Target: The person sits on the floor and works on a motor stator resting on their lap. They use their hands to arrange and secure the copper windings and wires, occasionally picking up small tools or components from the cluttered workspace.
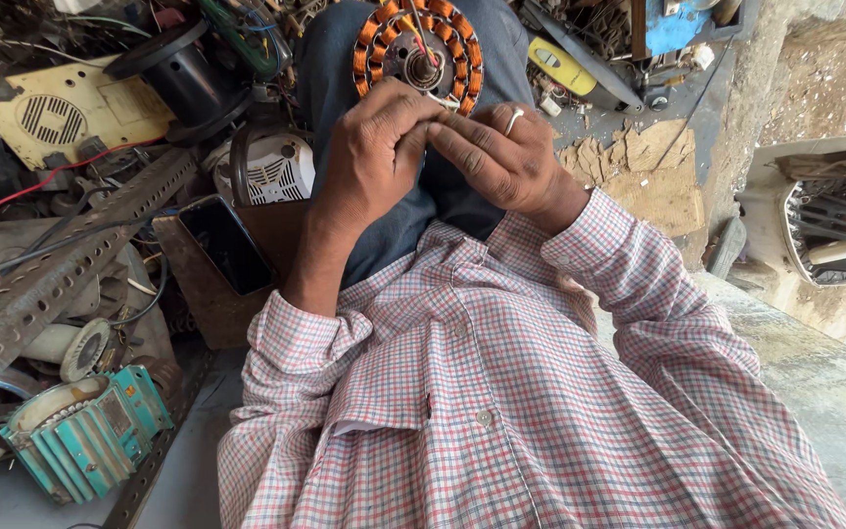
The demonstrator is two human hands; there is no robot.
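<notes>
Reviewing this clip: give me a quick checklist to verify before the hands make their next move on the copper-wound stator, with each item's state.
1. Stator resting on the lap: ok.
2. Left hand at the stator's lower edge: ok.
3. Right hand meeting the left hand's fingertips: ok.
4. What the fingertips pinch: cannot tell, too small.
5. Copper coils all intact: cannot tell; the hands hide the lower part.
6. Phone lying apart from both hands: ok.

only one view, cam on my head, pointing steeply down over my checked shirt (501, 392) and lap, pretty close in, workshop clutter around frame edges
</notes>
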